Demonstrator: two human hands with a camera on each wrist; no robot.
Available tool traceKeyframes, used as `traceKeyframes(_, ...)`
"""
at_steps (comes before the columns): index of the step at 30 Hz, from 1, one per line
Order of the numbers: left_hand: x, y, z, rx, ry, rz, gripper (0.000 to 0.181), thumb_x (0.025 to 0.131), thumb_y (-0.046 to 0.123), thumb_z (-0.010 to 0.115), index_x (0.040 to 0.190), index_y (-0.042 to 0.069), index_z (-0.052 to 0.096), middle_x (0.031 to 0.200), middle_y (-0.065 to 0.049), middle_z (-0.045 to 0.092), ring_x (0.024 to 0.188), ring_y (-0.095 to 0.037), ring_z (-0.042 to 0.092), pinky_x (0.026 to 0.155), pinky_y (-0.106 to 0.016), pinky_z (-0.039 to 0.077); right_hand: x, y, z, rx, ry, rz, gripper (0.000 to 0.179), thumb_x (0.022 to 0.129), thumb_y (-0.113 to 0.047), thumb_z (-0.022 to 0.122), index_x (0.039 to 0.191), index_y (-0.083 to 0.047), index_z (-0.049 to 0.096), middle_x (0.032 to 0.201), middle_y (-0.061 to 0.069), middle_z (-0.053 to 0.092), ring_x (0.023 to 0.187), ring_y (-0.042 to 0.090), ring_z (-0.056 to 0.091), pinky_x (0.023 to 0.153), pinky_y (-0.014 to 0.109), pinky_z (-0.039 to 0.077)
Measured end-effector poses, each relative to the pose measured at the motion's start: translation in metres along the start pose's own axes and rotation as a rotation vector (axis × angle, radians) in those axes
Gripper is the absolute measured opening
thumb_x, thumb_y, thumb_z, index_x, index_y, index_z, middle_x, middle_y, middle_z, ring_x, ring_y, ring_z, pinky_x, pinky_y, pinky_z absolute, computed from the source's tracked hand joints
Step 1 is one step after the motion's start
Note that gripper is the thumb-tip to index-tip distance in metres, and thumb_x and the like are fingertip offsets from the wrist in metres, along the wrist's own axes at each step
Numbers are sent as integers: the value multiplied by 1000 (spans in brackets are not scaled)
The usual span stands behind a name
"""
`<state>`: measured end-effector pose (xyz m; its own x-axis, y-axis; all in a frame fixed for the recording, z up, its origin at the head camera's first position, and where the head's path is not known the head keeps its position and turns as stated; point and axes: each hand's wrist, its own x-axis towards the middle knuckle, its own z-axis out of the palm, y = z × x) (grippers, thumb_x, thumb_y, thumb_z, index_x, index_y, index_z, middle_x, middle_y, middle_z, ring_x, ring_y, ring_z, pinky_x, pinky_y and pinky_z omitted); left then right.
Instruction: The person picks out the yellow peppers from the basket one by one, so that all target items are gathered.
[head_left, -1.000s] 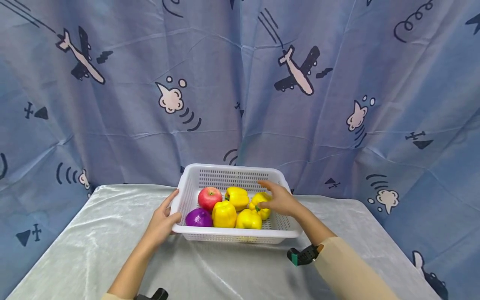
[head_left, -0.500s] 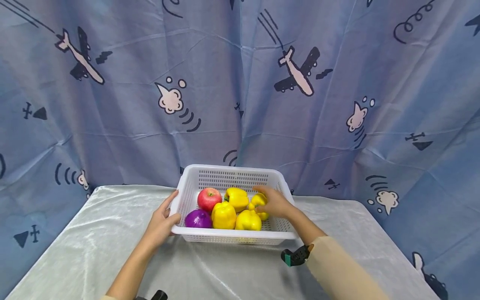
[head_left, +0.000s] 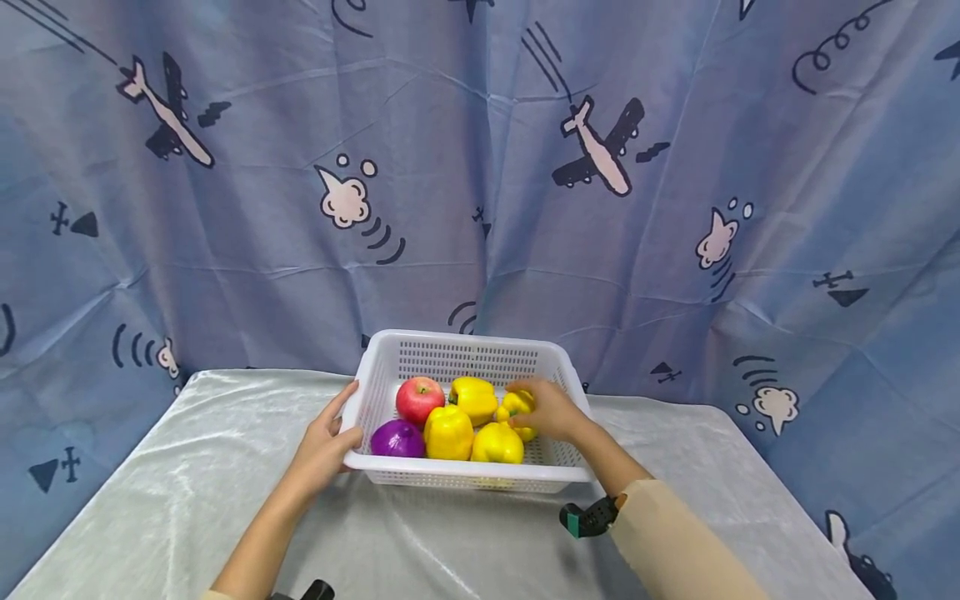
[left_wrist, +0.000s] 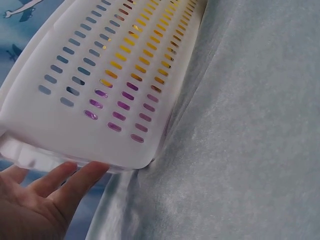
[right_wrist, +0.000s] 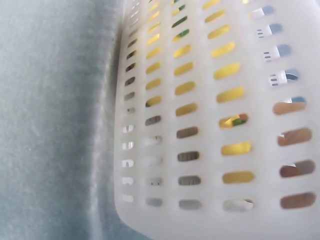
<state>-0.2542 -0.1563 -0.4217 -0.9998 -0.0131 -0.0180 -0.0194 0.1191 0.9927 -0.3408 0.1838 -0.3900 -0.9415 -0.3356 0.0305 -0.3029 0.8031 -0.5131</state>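
Closing in, the right hand point(head_left: 553, 409) now grips the rightmost yellow pepper point(head_left: 517, 403) (seemingly secured, unlifted). The left hand point(head_left: 324, 440) grips the basket point(head_left: 480, 468).

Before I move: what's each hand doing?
Left hand: holding the white basket by its rim.
Right hand: closed around the rightmost yellow pepper.

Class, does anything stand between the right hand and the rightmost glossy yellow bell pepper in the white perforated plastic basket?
Nothing visible does. The right hand reaches over the side of the white perforated plastic basket and curves around the rightmost glossy yellow bell pepper.
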Motion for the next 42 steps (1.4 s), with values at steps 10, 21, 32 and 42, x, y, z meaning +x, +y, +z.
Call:
traceKeyframes(10, 2, 0, -3, 2, 12, -4, 88, 80, -3, 49, 161, 29, 29, 140, -33, 55, 104, -28, 64, 68, -34, 60, 2, -1, 1, 13, 62, -40, 54, 82, -10, 78, 134, -5, 64, 145, 19, 58, 139, 41, 48, 115, 58, 39)
traceKeyframes(21, 5, -4, 2, -23, 15, 1, 87, 80, -3, 49, 160, 25, 31, 139, -34, 55, 101, -28, 64, 65, -35, 60, -18, -7, -7, -15, 209, -127, 53, 83, -15, 80, 133, -6, 65, 147, 19, 56, 136, 41, 51, 110, 57, 44)
traceKeyframes(32, 2, -5, 3, -14, 38, 3, 87, 80, -4, 49, 159, 27, 33, 140, -32, 55, 104, -29, 64, 65, -37, 60, -38, -2, -22, 82, 401, -122, 55, 83, -16, 80, 134, -7, 64, 147, 17, 57, 134, 41, 54, 100, 53, 53)
traceKeyframes(42, 1, -3, 3, -27, 39, 10, 87, 80, -5, 49, 159, 27, 34, 142, -31, 54, 108, -31, 63, 65, -36, 60, -58, 14, -27, 202, 523, -110, 55, 85, -17, 80, 136, -5, 62, 150, 17, 53, 132, 43, 54, 94, 55, 55)
